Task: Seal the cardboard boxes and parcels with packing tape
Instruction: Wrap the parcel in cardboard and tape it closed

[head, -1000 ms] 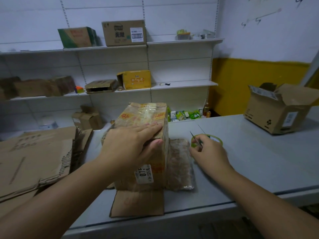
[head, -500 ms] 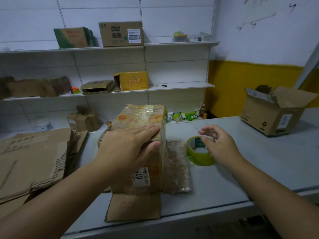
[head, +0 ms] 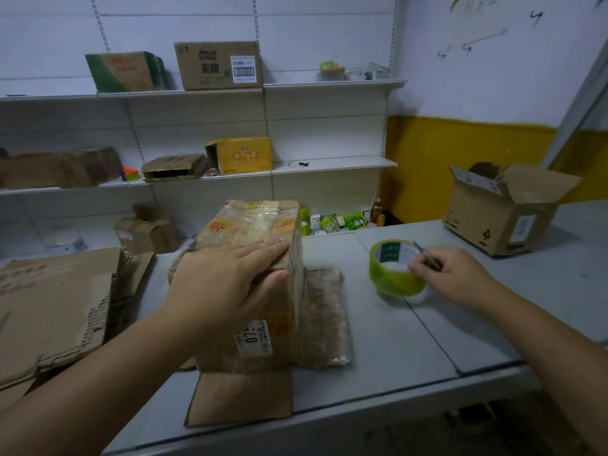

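On the tabletop (head: 411, 340), flattened cardboard (head: 56, 307) lies at the far left. Beside it stands the box (head: 263, 222), upright, with clear tape already over its top.

My left hand (head: 223, 284) lies flat on the box top, fingers straight and thumb against the right face. It presses down and grips nothing.

A second box (head: 493, 218), flaps open, sits well apart at the far right. A flat parcel (head: 324, 317) lies against the foot of the first box, on its right. The tape roll (head: 391, 274) lies near the parcel, between the two boxes, core facing up.

My right hand (head: 457, 274) pinches a thin tool (head: 424, 255), with the tip over the roll's core and the fingertips at its rim.

Step in hand, by my judgement: freeing the tape's loose end. The next move calls for three actions:
1. Lift that end.
2. Draw out a length.
3. Carry it to the box while the left hand steadies it.
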{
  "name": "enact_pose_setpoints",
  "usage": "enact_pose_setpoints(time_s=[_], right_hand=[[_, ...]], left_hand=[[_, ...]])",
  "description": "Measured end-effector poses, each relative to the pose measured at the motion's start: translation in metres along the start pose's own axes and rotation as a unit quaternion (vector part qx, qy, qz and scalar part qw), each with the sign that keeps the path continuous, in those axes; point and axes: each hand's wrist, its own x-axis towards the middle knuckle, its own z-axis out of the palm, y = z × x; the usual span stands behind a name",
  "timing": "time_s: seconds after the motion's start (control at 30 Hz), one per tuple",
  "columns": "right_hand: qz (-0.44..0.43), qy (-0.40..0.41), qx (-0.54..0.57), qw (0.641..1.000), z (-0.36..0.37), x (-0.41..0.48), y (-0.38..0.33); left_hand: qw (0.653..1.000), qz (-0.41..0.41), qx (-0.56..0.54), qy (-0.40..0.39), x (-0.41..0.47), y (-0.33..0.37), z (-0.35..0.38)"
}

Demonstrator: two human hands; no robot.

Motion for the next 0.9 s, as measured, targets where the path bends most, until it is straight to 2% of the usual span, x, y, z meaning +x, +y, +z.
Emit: enact_pose_setpoints(time_s=[0.17,0.2,0.27,0.33,0.37,0.47,0.5,0.57,0.63,0.7,0.8,0.83,0.87,0.9], right_hand=[[0.071,-0.016,-0.022,0.997,-0.013,-0.008,0.03],[0.077,-0.007,-0.015,0.997,-0.012,-0.009,0.031],[0.063,0.061,-0.006,0.996,-0.012,-0.01,0.015],[0.038,0.146,0.078,0.986,-0.004,-0.018,-0.028],[0.021,0.155,0.154,0.976,0.005,-0.026,-0.056],[-0.072,0.089,0.307,0.945,0.047,-0.053,-0.134],[-0.104,0.079,0.329,0.935,0.061,-0.057,-0.148],[-0.149,0.11,0.343,0.921,0.082,-0.054,-0.164],[-0.172,0.169,0.335,0.911,0.093,-0.045,-0.169],[-0.199,0.212,0.313,0.904,0.102,-0.035,-0.171],[-0.21,0.188,0.305,0.91,0.118,-0.026,-0.175],[-0.199,0.178,0.327,0.906,0.122,-0.026,-0.176],[-0.182,0.175,0.354,0.9,0.127,-0.026,-0.177],[-0.165,0.178,0.378,0.894,0.13,-0.026,-0.177]], left_hand=[[0.999,0.021,0.009,0.023,0.0,-0.003,0.003],[0.999,0.024,0.019,0.031,0.0,-0.004,0.004],[0.999,0.019,0.015,0.047,-0.001,-0.004,0.005],[0.999,0.009,-0.013,0.052,-0.004,-0.005,0.005],[0.998,0.008,-0.028,0.054,-0.005,-0.005,0.006],[0.998,0.027,-0.019,0.053,-0.002,-0.004,0.006],[0.998,0.036,-0.009,0.049,0.0,-0.004,0.002],[0.997,0.042,-0.025,0.057,-0.001,-0.006,-0.01],[0.988,-0.02,-0.116,0.102,-0.014,-0.021,-0.015],[0.941,-0.15,-0.264,0.149,-0.031,-0.039,-0.011],[0.804,-0.301,-0.497,0.129,-0.044,-0.037,0.015],[0.759,-0.329,-0.547,0.129,-0.043,-0.032,0.023],[0.728,-0.352,-0.571,0.14,-0.042,-0.03,0.029],[0.713,-0.371,-0.576,0.153,-0.04,-0.027,0.032]])
